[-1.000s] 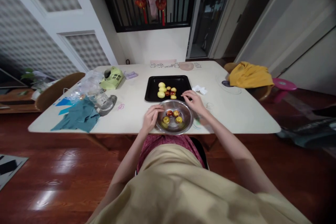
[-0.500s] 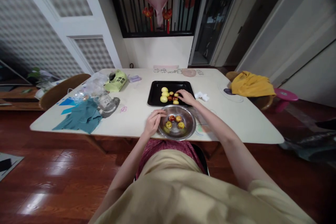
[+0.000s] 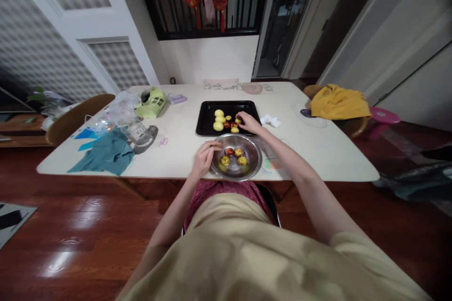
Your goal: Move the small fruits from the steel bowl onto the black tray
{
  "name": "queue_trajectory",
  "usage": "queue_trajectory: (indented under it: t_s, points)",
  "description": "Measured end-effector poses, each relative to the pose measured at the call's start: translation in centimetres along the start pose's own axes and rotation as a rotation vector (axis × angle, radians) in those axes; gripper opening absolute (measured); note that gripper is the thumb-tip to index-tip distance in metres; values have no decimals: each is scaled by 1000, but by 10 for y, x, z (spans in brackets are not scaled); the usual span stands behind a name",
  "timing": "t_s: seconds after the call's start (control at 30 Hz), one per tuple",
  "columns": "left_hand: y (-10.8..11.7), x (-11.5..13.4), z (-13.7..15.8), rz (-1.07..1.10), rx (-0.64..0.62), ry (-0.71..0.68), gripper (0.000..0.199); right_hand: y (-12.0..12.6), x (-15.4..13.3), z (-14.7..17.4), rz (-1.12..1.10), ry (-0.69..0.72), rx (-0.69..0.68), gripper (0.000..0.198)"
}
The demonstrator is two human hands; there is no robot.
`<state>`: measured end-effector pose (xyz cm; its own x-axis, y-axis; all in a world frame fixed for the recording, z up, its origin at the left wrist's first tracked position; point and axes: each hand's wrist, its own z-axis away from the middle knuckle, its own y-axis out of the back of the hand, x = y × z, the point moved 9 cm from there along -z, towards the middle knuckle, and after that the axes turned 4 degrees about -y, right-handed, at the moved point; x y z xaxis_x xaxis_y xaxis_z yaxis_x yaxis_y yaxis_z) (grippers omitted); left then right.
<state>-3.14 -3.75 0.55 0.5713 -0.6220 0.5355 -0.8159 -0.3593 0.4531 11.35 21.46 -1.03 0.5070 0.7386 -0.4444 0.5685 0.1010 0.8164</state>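
Observation:
On the left rim of a round metal bowl (image 3: pixel 254 162) rests my left hand (image 3: pixel 204 156), its fingers reaching over the edge. Inside the bowl lie several small fruits: a shiny red-brown one (image 3: pixel 229 152) and mottled yellow ones (image 3: pixel 242 161). Just behind it is a black tray (image 3: pixel 205 124) holding larger pale yellow-green fruits (image 3: pixel 218 126) on the left and small red-brown and yellow fruits beside them. Over the tray's right half, my right hand (image 3: pixel 249 122) has its fingertips closed around a small yellow fruit (image 3: pixel 238 121), partly hidden by the fingers.
White crumpled tissue (image 3: pixel 270 121) lies right of the tray. On the table's left are a teal cloth (image 3: pixel 106 153), a clear container (image 3: pixel 138 134), plastic bags (image 3: pixel 123 106) and a light green bag (image 3: pixel 152 102). Yellow cloth (image 3: pixel 339 102) drapes over a chair at right.
The camera view has tilted slightly, so the table sits higher in the picture. My right hand stays among the small fruits at the tray's right; my left hand keeps to the bowl's rim.

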Motion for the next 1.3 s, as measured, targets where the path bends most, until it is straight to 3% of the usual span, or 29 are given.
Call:
queue_trajectory:
  t_s: [0.17,0.3,0.43,0.6,0.73,1.03,1.3]
  points:
    - [0,-1,0,-1,-8,10,57,24,-9,19,-60,-5,127,31]
    - [-1,-1,0,4,-14,20,59,57,-44,59,-170,63,283,30]
    - [0,0,0,21,-7,18,57,63,-102,104,-228,141,207,28]
    - [0,0,-1,3,-21,27,59,33,-150,135,-252,219,-35,23]
    - [1,2,-1,18,-12,-3,56,13,-157,138,-201,252,-120,27]
    - [1,0,1,24,-2,-20,54,-5,-155,137,-100,210,-254,31]
    - [1,1,0,25,-5,-41,53,-5,-154,136,-139,198,-246,30]
